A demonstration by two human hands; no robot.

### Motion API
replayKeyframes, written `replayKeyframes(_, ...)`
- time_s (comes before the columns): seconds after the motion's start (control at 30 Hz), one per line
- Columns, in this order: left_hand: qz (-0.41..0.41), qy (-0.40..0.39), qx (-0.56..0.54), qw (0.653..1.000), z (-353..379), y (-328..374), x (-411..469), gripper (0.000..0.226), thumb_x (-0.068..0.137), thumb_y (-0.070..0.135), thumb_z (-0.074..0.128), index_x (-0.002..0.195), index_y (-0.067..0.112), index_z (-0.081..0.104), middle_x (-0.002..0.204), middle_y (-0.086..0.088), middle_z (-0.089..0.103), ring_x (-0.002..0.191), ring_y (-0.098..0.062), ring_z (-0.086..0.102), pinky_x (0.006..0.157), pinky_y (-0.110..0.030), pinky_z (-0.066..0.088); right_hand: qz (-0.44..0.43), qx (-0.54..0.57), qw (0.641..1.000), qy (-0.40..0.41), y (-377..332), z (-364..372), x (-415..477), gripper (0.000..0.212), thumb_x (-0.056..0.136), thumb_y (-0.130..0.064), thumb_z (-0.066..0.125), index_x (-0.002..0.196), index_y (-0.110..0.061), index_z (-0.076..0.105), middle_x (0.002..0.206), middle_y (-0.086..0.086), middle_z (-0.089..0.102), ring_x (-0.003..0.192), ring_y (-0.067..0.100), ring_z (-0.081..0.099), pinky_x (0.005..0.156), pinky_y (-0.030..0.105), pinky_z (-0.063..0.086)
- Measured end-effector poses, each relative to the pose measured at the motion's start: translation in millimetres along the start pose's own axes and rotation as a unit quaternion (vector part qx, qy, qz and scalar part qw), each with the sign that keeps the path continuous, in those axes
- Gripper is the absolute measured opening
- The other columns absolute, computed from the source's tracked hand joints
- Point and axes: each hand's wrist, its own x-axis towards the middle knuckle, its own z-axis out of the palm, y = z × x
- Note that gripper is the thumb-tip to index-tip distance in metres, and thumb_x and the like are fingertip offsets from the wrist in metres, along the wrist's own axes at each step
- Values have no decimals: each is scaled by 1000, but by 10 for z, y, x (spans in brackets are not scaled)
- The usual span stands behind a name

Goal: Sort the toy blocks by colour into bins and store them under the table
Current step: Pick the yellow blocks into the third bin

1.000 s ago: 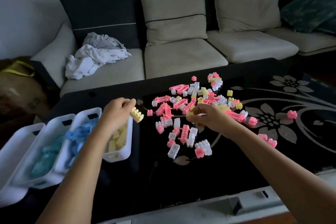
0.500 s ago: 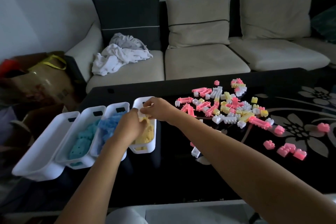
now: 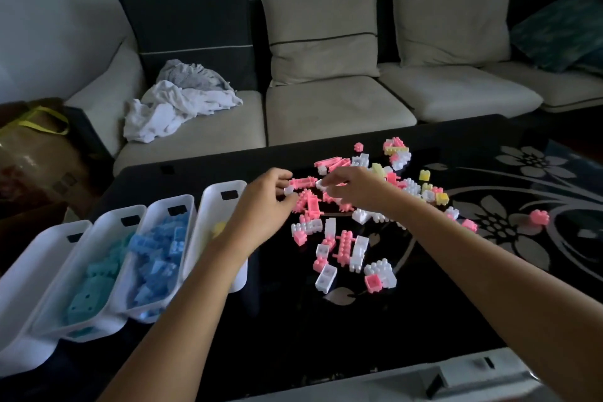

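Loose pink, white and yellow toy blocks lie in a pile on the black glass table. Four white bins stand in a row at the left: one empty bin, one with teal blocks, one with blue blocks, one with yellow blocks. My left hand reaches over the yellow bin to the pile's left edge and pinches a small white block. Just to its right, my right hand pinches another white block among pink ones.
A beige sofa with cushions runs behind the table, with crumpled white cloth on its left seat. A brown bag stands on the floor at the left. A single pink block lies apart on the floral pattern at the right.
Both hands have moved right, away from the yellow bin where they were half a second ago, and now sit at the left side of the block pile.
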Motion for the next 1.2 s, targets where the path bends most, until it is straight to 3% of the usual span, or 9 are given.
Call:
replayKeyframes(0.17, 73, -109, 6, 991, 566, 265, 301, 32, 92, 12, 57, 124, 16, 57, 121, 4, 60, 101, -4, 57, 84, -13, 42, 96, -76, 987, 106, 788, -427, -277, 45, 87, 4, 49, 127, -16, 54, 133, 3, 54, 112, 18, 56, 84, 24, 47)
replayKeyframes(0.3, 81, -179, 42, 980, 1001, 394, 552, 32, 92, 10, 55, 125, 14, 56, 124, -1, 59, 99, -9, 59, 80, -17, 45, 133, -118, 976, 124, 1189, -496, -448, 55, 81, 7, 49, 129, -20, 52, 134, 5, 50, 93, 15, 59, 63, 18, 45)
replayKeyframes(0.4, 72, -210, 88, 971, 1227, 432, 727, 39, 88, 13, 62, 126, 14, 54, 125, -4, 57, 95, -15, 60, 80, -24, 49, 84, -156, 979, 100, 1407, -416, -464, 51, 83, -3, 56, 130, -23, 51, 137, 0, 48, 121, 16, 49, 89, 20, 42)
replayKeyframes(0.53, 76, -250, 154, 953, 1433, 427, 925, 52, 84, 18, 70, 131, 15, 50, 127, -7, 55, 105, -19, 58, 90, -31, 49, 42, -184, 979, 83, 1527, -337, -454, 55, 83, -1, 52, 133, -24, 48, 140, -4, 44, 131, 14, 39, 106, 29, 38)
replayKeyframes(0.67, 102, -282, 199, 933, 1535, 443, 1002, 41, 91, 26, 60, 130, 14, 51, 125, -6, 56, 109, -20, 56, 89, -31, 46, 11, -225, 969, 105, 1555, -321, -387, 51, 89, -12, 56, 138, -22, 45, 142, -4, 43, 135, 16, 31, 107, 30, 34)
replayKeyframes(0.77, 101, -283, 199, 933, 1603, 421, 949, 28, 96, 27, 52, 118, 11, 55, 112, -7, 60, 99, -21, 59, 84, -35, 48, -10, -252, 962, 107, 1560, -303, -348, 47, 88, -12, 58, 133, -22, 49, 135, -4, 50, 129, 16, 38, 101, 31, 42)
replayKeyframes(0.93, 57, -290, 176, 939, 1583, 400, 803, 41, 92, 42, 54, 120, 15, 45, 81, 10, 45, 65, -4, 42, 53, -22, 32, -8, -256, 965, 59, 1524, -285, -346, 54, 87, -18, 58, 138, -21, 39, 134, 2, 40, 123, 22, 45, 92, 36, 49)
replayKeyframes(1.07, -31, -327, 97, 940, 1523, 388, 745, 40, 90, 29, 61, 125, 20, 45, 85, 8, 51, 61, -5, 44, 49, -19, 33, 5, -248, 968, 26, 1486, -311, -342, 58, 87, -25, 59, 140, -22, 34, 141, 3, 37, 127, 25, 40, 99, 37, 43)
replayKeyframes(1.2, -43, -312, 90, 945, 1513, 372, 705, 35, 88, 25, 62, 120, 20, 49, 87, 5, 54, 60, -7, 46, 48, -20, 32, 14, -235, 972, 9, 1460, -351, -316, 64, 86, -30, 63, 141, -19, 32, 145, 2, 35, 129, 23, 38, 101, 35, 41)
